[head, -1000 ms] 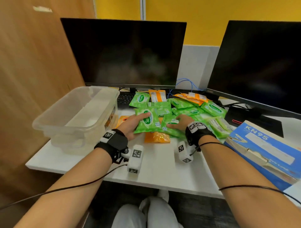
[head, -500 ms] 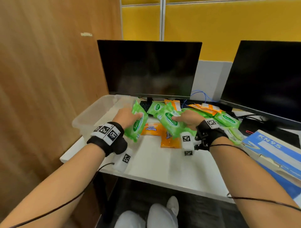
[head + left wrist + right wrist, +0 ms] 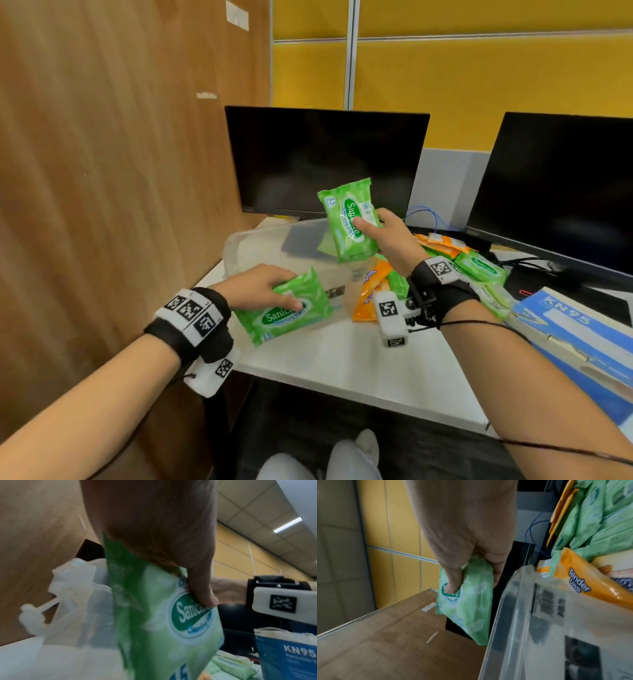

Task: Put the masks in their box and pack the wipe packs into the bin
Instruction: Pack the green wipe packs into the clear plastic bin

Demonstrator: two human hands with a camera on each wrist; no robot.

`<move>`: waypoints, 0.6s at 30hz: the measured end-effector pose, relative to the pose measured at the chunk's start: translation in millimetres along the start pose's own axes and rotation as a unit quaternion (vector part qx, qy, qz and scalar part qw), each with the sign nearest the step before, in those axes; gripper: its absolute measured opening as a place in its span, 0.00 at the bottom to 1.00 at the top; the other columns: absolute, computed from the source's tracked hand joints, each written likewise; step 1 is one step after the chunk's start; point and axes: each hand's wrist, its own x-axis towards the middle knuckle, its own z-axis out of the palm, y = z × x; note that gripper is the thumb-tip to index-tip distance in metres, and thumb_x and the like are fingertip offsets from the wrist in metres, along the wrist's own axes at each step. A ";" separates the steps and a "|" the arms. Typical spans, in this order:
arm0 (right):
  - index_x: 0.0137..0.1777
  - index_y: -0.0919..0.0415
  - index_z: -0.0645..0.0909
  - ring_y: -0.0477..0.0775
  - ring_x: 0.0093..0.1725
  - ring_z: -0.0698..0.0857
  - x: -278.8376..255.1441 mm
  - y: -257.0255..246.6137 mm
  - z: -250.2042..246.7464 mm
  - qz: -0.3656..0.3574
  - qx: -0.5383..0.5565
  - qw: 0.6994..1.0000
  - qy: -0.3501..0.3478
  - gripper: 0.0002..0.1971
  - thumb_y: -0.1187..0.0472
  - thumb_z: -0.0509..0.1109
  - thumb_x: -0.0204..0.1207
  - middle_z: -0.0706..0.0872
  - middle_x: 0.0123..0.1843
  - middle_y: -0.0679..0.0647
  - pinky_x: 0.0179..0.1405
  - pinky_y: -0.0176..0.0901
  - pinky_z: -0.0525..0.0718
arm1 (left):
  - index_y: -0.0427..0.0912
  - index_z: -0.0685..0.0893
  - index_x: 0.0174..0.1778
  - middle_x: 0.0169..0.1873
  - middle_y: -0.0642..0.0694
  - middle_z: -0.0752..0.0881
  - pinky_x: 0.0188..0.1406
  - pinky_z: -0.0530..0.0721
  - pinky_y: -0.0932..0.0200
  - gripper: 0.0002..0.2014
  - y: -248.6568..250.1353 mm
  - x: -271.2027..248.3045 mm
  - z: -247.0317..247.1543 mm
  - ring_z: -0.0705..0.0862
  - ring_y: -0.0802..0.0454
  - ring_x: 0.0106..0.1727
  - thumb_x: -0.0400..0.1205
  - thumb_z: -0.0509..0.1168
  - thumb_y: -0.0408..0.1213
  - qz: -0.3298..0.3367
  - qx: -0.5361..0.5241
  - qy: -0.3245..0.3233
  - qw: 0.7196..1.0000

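Two green wipe packs are in hand, one each. The left hand holds a green pack low, at the near wall of the clear plastic bin, thumb pressed on the label face and fingers curled over the top edge; in the left wrist view the thumb pinches the same pack from the front. The right hand holds the second green pack raised over the bin's open top, upright and slightly tilted, thumb across the label with the other fingers behind it. The right wrist view shows this thumb clamped on the pack beside the bin's rim.

On the desk to the right of the bin lies a heap of packs: at least three orange ones and several green ones can be told, but they overlap and the right wrist hides part of them, so an exact count cannot be given. One blue box marked KN95 lies at the near right edge of the desk. Whether masks are in it cannot be told.

The surface is a white desk. Two dark monitors stand at its far side, one behind the bin and one to the right, with a blue cable between them. A wooden panel closes the left side, and a yellow partition runs behind the monitors.
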 end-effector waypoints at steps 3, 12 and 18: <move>0.67 0.69 0.74 0.62 0.59 0.87 1.6 -7.5 12.5 0.030 0.002 0.999 -0.013 0.20 0.54 0.67 0.82 0.85 0.63 0.65 0.58 0.59 0.87 | 0.61 0.82 0.42 0.41 0.59 0.86 0.46 0.79 0.67 0.05 1.2 3.0 3.0 0.83 0.68 0.44 0.77 0.72 0.49 0.029 -0.029 0.022 0.999; 0.61 0.70 0.80 0.60 0.57 0.87 3.8 -7.2 42.4 0.145 0.142 0.973 -0.109 0.10 0.70 0.65 0.81 0.86 0.62 0.65 0.59 0.53 0.85 | 0.40 0.72 0.74 0.68 0.41 0.81 0.68 0.78 0.42 0.27 -14.5 27.4 -29.6 0.81 0.43 0.67 0.84 0.58 0.55 -0.118 -0.493 0.423 0.751; 0.47 0.65 0.82 0.50 0.39 0.87 10.4 -3.6 79.5 0.095 -0.027 0.990 -0.102 0.07 0.64 0.64 0.84 0.88 0.45 0.59 0.40 0.39 0.88 | 0.34 0.67 0.72 0.65 0.42 0.77 0.67 0.76 0.51 0.25 -28.3 40.1 -37.4 0.78 0.46 0.65 0.88 0.51 0.50 -0.202 -0.481 0.513 0.682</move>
